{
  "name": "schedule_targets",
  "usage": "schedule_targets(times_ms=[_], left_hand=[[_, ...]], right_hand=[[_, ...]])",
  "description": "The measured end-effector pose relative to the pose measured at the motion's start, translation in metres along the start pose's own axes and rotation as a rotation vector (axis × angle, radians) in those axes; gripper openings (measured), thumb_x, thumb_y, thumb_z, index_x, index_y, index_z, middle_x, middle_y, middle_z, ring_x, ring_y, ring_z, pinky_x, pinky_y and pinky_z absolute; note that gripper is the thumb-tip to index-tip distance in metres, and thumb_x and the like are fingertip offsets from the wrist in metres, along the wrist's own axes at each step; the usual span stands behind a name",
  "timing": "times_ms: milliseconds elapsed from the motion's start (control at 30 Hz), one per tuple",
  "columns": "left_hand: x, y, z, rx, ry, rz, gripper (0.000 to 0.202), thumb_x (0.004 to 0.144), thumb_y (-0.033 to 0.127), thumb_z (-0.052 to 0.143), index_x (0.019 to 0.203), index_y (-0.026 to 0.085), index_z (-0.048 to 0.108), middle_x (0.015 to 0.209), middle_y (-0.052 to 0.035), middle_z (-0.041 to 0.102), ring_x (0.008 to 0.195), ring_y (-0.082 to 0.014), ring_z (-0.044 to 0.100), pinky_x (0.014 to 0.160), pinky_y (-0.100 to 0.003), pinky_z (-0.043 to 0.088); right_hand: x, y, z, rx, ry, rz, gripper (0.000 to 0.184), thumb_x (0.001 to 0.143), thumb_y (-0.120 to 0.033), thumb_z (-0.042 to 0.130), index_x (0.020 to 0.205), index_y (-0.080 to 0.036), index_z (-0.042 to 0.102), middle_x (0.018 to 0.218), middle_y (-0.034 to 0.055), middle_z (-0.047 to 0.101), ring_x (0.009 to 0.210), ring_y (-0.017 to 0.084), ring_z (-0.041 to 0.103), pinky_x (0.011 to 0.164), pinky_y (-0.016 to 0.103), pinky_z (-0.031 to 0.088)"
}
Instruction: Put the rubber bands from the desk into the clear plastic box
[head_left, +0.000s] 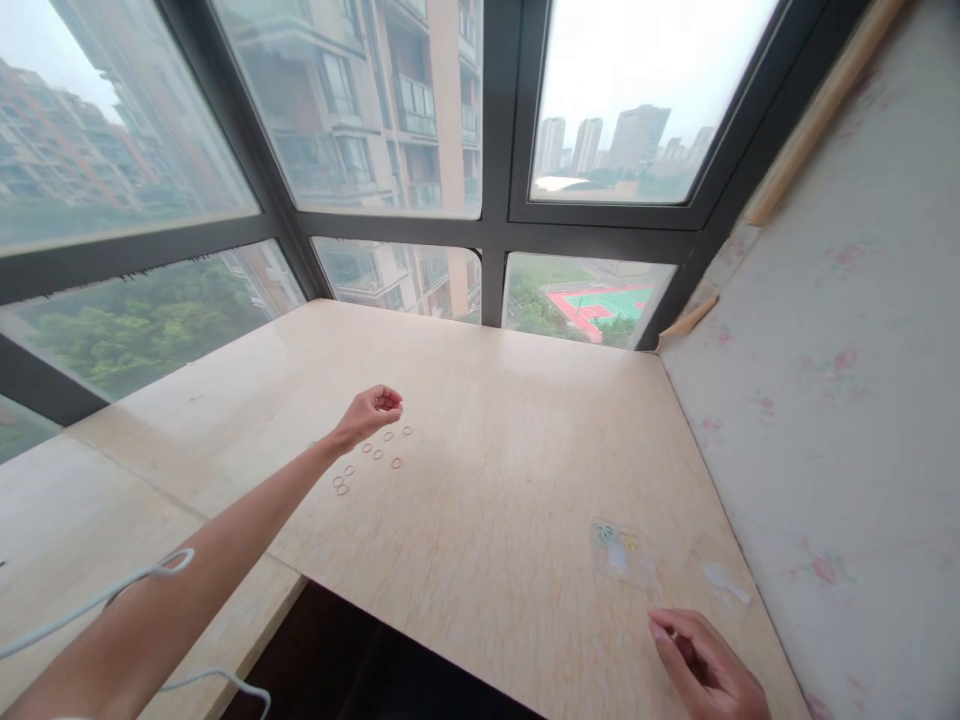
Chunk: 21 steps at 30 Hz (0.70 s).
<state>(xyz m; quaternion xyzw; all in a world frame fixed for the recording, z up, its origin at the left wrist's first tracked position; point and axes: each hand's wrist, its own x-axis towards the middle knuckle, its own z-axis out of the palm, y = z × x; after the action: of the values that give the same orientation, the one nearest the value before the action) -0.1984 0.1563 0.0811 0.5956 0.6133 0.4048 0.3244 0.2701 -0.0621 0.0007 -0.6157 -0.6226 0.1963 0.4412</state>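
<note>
My left hand [375,408] is stretched far out over the tabletop, its fingers curled in and pinched together. Whatever they may hold is too small to make out. Just below and beside it lie several thin small loops that look like rubber bands, among them a reddish loop [396,463] and a paler loop [342,490]. Near the front right edge, my right hand [705,665] is loosely closed, thumb against the index finger, with nothing visible in it. Beyond it lies a clear plastic bag [621,555] with green and yellow loops inside.
The pale, marble-patterned tabletop [510,480] reaches to dark window frames [491,270]. A small clear wrapper [726,580] lies close to the flowered wall [825,450] at right. A white cable [97,600] crosses my left forearm. A dark gap [360,660] opens below the front edge.
</note>
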Motion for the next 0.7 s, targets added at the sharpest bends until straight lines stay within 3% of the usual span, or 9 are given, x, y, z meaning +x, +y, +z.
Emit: schedule_targets(times_ms=[167, 400, 567, 700], left_hand=[[-0.016, 0.054, 0.053, -0.248, -0.215, 0.032, 0.024, 0.062, 0.024, 0.072, 0.08, 0.016, 0.059, 0.073, -0.0029, 0.066, 0.067, -0.0154, 0.063, 0.059, -0.027, 0.052], [-0.045, 0.11, 0.153, -0.285, -0.494, 0.132, 0.021, 0.066, 0.023, 0.07, 0.082, 0.014, 0.059, 0.076, -0.0035, 0.067, 0.07, -0.0143, 0.064, 0.059, -0.024, 0.05], [-0.071, 0.129, 0.223, -0.136, -0.618, 0.355, 0.008, 0.074, 0.018, 0.063, 0.082, 0.015, 0.062, 0.079, -0.0029, 0.068, 0.07, -0.0125, 0.063, 0.065, -0.024, 0.05], [-0.084, 0.127, 0.263, 0.005, -0.688, 0.528, 0.011, 0.075, 0.009, 0.057, 0.082, 0.015, 0.063, 0.079, -0.0027, 0.068, 0.069, -0.0124, 0.061, 0.064, -0.024, 0.049]], right_hand=[[-0.001, -0.006, 0.001, 0.025, -0.004, -0.007, 0.022, 0.084, -0.04, 0.059, 0.079, -0.021, 0.069, 0.075, 0.0044, 0.065, 0.056, 0.015, 0.058, 0.05, 0.023, 0.049], [-0.002, -0.008, 0.002, 0.077, -0.002, 0.023, 0.018, 0.089, -0.032, 0.055, 0.081, -0.02, 0.066, 0.073, 0.0026, 0.06, 0.055, 0.013, 0.052, 0.05, 0.024, 0.043], [-0.001, -0.008, 0.001, 0.137, 0.007, 0.052, 0.016, 0.089, -0.029, 0.055, 0.083, -0.019, 0.066, 0.075, 0.002, 0.059, 0.057, 0.013, 0.051, 0.052, 0.023, 0.041], [0.0, -0.009, 0.002, 0.169, 0.019, 0.073, 0.015, 0.089, -0.027, 0.055, 0.084, -0.02, 0.066, 0.075, 0.0016, 0.059, 0.058, 0.012, 0.051, 0.052, 0.023, 0.041]])
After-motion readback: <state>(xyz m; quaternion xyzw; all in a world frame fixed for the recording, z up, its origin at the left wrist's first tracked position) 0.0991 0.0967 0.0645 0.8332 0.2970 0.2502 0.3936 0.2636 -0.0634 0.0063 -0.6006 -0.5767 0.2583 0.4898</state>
